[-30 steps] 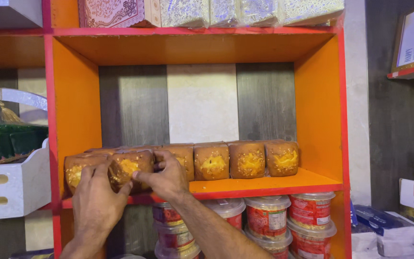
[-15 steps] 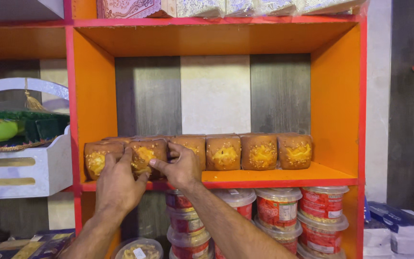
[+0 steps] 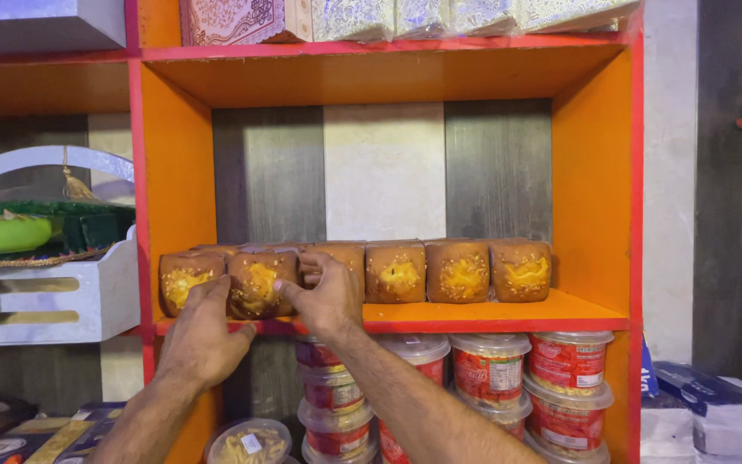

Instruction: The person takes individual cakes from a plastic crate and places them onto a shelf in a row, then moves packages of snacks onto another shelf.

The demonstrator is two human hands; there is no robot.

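A row of brown wrapped cakes with yellow tops stands on the orange shelf [image 3: 491,316]. Both hands are on the second cake from the left [image 3: 255,283]. My left hand [image 3: 203,331] presses its left side with the fingers up on the wrapper. My right hand [image 3: 328,296] grips its right side, thumb on the front. Another cake [image 3: 180,279] sits at the far left against the shelf wall, and three more [image 3: 457,271] line up to the right.
Clear tubs with red labels [image 3: 491,369] are stacked under the shelf. A white basket with green contents [image 3: 53,292] stands at the left. Patterned boxes [image 3: 242,19] sit on the top shelf. Packets [image 3: 706,404] lie at lower right.
The view has shifted slightly right and closer. Both hands stay on the same cake, which has settled more squarely into the row.
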